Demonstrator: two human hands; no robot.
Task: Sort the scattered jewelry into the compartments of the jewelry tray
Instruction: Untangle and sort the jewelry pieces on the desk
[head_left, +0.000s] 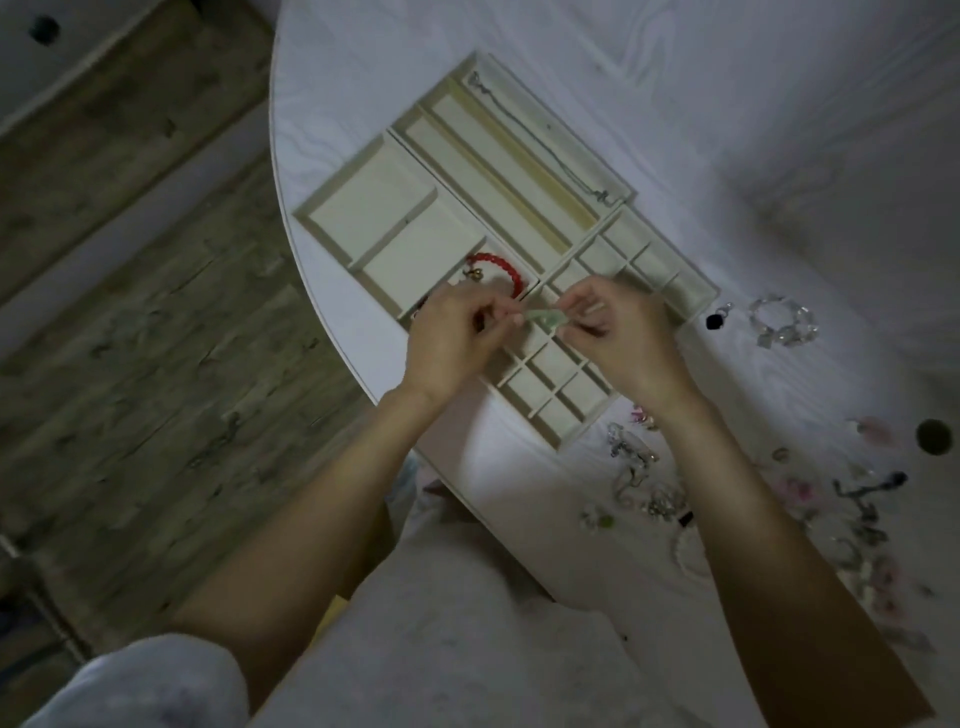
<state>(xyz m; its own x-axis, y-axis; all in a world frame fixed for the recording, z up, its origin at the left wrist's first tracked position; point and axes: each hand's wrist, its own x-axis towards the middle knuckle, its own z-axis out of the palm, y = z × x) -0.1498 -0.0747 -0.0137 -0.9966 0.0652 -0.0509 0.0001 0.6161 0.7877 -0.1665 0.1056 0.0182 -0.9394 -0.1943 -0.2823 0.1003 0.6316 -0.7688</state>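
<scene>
Pale-green piece is hanging between both hands above the jewelry tray, long axis running left to right. Left hand and right hand are each pinching one end, equally near. Small square compartments are lying directly beneath. Counted in the tray: one red bracelet, one thin chain. One clear bracelet and a loose heap, uncountable, are lying on the table at right.

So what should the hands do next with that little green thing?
Probably lower it into one of the small square compartments just below. Both hands, left hand and right hand, pinch the pale green piece above the jewelry tray, and those small squares look bare, while the red bracelet fills another compartment.
</scene>
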